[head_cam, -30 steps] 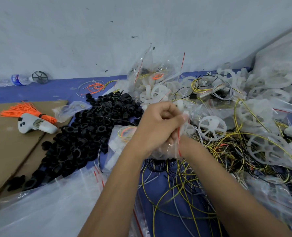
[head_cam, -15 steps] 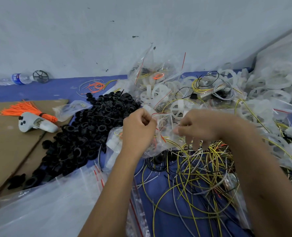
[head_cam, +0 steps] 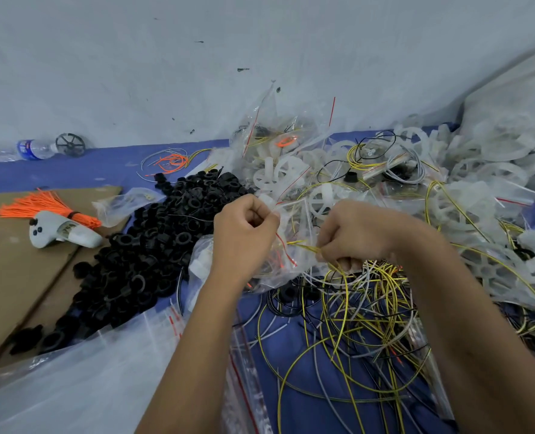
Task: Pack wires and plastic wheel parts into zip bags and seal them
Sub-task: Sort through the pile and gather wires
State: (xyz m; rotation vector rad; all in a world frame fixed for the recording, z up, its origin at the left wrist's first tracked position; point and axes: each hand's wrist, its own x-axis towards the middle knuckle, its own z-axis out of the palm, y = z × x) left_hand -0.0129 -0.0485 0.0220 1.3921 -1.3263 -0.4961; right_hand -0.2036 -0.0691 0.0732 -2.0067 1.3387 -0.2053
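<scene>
My left hand [head_cam: 244, 236] grips the mouth edge of a clear zip bag [head_cam: 291, 245] with a red seal line, held open over the blue mat. My right hand [head_cam: 353, 236] pinches a yellow wire [head_cam: 306, 247] whose end points into the bag mouth. Below both hands lies a tangle of yellow, grey and black wires [head_cam: 353, 324]. White plastic wheel parts [head_cam: 278, 175] are heaped behind the hands and to the right. A pile of black plastic rings [head_cam: 153, 245] spreads out left of my left hand.
A stack of clear zip bags [head_cam: 72, 386] lies at the front left, partly over brown cardboard [head_cam: 6, 277]. On the cardboard sit a white controller [head_cam: 62, 234] and an orange wire bundle [head_cam: 40, 205]. A water bottle [head_cam: 29, 149] lies by the wall.
My hands parted from a tight clasp on the bag. The left now holds the bag mouth open, and the right dipped to the wire tangle and brought a yellow wire up to the bag.
</scene>
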